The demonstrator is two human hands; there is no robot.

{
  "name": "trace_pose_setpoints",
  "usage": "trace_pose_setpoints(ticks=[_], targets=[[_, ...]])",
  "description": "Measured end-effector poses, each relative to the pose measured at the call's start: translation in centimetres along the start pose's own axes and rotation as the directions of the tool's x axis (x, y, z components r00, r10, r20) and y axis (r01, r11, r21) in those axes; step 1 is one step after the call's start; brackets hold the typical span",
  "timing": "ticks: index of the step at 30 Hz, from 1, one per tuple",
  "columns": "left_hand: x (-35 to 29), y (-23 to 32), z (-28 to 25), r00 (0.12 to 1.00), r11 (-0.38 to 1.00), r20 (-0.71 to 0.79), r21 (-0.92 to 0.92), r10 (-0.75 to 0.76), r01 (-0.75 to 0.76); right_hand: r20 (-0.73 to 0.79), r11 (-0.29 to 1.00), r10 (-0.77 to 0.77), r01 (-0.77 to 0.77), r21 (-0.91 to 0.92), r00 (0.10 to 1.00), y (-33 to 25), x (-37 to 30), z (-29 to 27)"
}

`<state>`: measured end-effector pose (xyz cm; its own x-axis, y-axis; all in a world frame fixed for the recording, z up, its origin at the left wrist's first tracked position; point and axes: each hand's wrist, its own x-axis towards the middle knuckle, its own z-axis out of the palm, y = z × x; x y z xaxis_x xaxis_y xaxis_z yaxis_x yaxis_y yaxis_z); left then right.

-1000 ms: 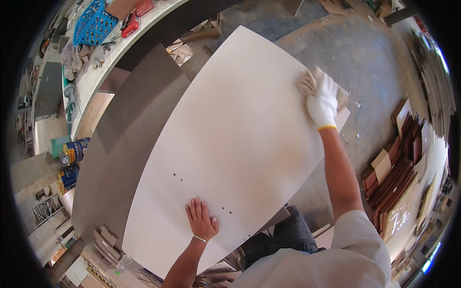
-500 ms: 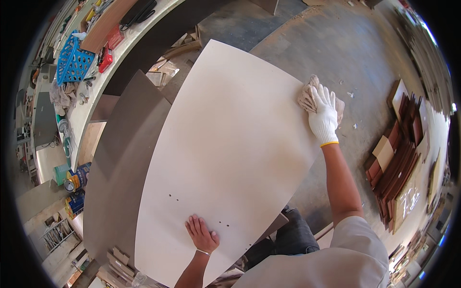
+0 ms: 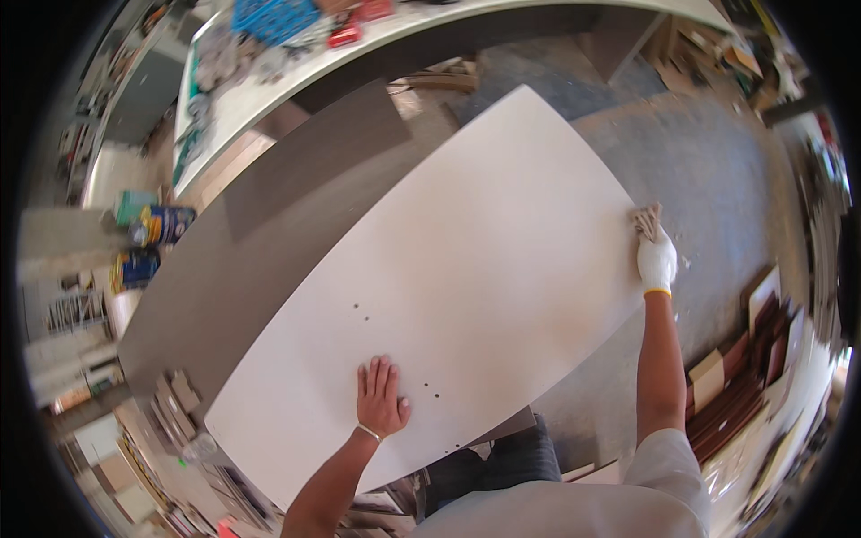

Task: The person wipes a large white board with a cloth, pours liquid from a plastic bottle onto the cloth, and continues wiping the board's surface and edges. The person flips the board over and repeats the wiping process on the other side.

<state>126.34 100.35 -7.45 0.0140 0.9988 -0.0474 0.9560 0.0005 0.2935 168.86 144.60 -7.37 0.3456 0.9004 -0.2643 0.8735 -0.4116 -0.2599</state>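
Observation:
A large pale board (image 3: 475, 260) with several small dark holes lies before me on top of a grey-brown board (image 3: 278, 206). Bare and flat, my left hand (image 3: 382, 396) rests on its near part, between two groups of holes, with the fingers stretched out. At the far right edge of the pale board is my right hand (image 3: 658, 262), in a white knitted glove with a yellow cuff. Its fingers are closed on a crumpled beige-grey rag (image 3: 647, 221), which sits against the board's edge.
Beyond the boards runs a long white workbench (image 3: 296, 85) with a blue plastic basket (image 3: 273, 18) and a red case. Paint cans (image 3: 166, 224) stand at left. Stacked dark red-brown boards (image 3: 735, 368) lean at right on the grey floor (image 3: 717, 170). Wood offcuts lie at far right.
The view has turned, so the boards and bench appear swung clockwise. The right hand has gone from spread over the rag to gripping it at the board's edge. My left hand still rests flat.

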Motion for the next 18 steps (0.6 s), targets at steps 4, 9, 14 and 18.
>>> trace_pose_setpoints(ticks=[4, 9, 14, 18], targets=[[-0.2, -0.8, -1.6, 0.996, 0.996, 0.063, -0.057, -0.064, 0.067, -0.066, 0.901, -0.327, 0.333, 0.28, 0.943, 3.0, 1.1, 2.0], [-1.9, -2.5, -2.3, 0.997, 0.995, 0.067, -0.087, -0.031, 0.037, -0.053, 0.908, -0.307, 0.309, 0.282, 0.95, 5.8, -1.1, 2.6], [-3.4, -2.3, -0.6, 1.0, 0.986, -0.009, -0.163, -0.024, 0.022, -0.072, 0.954, -0.171, 0.183, 0.237, 0.983, 4.2, -3.6, 1.9], [-5.0, -3.8, -0.3, 0.937, 0.918, -0.202, -0.339, -0.284, 0.205, -0.243, 0.772, -0.462, 0.522, 0.363, 0.853, 1.4, -6.8, 6.0]])
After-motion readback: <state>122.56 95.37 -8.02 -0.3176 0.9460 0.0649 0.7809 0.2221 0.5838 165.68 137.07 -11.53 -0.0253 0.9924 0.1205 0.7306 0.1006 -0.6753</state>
